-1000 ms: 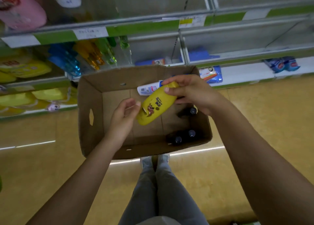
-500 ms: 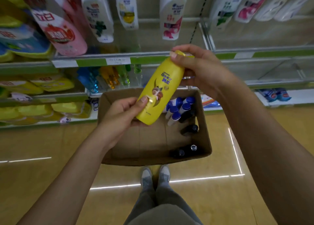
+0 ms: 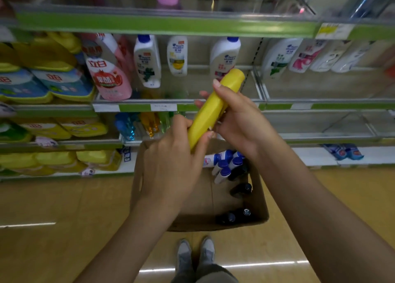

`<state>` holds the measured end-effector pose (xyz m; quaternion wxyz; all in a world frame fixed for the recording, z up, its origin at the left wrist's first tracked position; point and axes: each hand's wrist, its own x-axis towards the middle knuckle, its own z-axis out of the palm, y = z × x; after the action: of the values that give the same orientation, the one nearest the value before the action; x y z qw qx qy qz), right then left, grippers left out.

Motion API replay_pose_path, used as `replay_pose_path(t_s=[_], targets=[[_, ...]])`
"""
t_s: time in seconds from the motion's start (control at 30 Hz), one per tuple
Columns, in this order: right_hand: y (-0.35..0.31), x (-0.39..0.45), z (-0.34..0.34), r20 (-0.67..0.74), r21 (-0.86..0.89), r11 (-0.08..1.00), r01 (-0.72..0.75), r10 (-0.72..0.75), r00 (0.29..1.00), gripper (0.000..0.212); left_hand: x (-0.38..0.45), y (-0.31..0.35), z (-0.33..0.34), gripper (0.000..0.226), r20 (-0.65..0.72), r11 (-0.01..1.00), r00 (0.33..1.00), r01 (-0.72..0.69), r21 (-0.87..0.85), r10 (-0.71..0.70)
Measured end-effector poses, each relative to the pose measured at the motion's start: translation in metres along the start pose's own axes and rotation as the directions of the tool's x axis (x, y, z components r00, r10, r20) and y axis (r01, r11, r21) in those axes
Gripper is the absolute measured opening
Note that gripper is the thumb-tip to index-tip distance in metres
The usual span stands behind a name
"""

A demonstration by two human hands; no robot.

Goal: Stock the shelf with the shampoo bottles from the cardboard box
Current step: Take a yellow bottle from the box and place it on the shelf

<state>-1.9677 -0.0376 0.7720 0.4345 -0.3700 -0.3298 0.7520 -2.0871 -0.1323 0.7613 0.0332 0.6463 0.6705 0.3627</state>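
Both hands hold a yellow shampoo bottle (image 3: 213, 107) tilted, cap end up and to the right, above the cardboard box (image 3: 259, 197). My left hand (image 3: 173, 160) grips its lower end. My right hand (image 3: 239, 120) wraps its middle from the right. Its narrow side faces me, so the label is hidden. The box stands on the floor and holds several white bottles with blue caps (image 3: 222, 165) and dark bottles (image 3: 241, 189). The middle shelf (image 3: 192, 106) behind carries white shampoo bottles (image 3: 147, 60).
Pink and yellow detergent packs (image 3: 109, 77) fill the shelves to the left. The shelf bay to the right (image 3: 320, 90) has bare room in front of its white bottles. My shoes (image 3: 195, 255) stand just behind the box on the tan floor.
The bottle rose from inside the box to the height of the middle shelf and turned edge-on. My view tilted up to the shelves, and my left hand closed round its lower end.
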Motion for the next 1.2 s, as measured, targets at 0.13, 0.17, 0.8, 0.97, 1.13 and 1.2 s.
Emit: replay_pose_path(t_s=[0.13,0.17,0.8,0.97,1.13,1.2], targets=[[-0.011,0.001,0.01,0.021,0.077,0.997,0.02,-0.022,1.0,0.013,0.003,0.009,-0.009,0.034,-0.021,0.998,1.0,-0.008,0.058,0.01],[-0.014,0.001,0.013,0.037,0.074,0.997,0.026,-0.029,0.999,0.014,0.004,0.011,-0.01,0.036,0.0,0.999,1.0,0.005,0.035,-0.005],[-0.092,-0.028,0.061,0.185,-0.295,0.878,0.378,-0.336,0.924,0.018,0.055,0.017,-0.051,0.029,0.447,0.432,0.894,0.415,-0.801,-0.031],[-0.106,-0.023,0.077,0.25,-0.338,0.846,0.412,-0.342,0.906,0.02,0.07,0.015,-0.062,0.031,0.372,0.42,0.927,0.354,-0.835,-0.041],[-0.106,-0.007,0.095,0.312,-0.434,0.81,0.395,-0.276,0.909,0.023,0.078,0.003,-0.073,0.02,0.281,0.426,0.95,0.313,-0.849,-0.136],[-0.101,0.0,0.103,0.316,-0.422,0.822,0.383,-0.263,0.912,0.023,0.081,-0.007,-0.077,0.02,0.258,0.437,0.951,0.309,-0.845,-0.173]])
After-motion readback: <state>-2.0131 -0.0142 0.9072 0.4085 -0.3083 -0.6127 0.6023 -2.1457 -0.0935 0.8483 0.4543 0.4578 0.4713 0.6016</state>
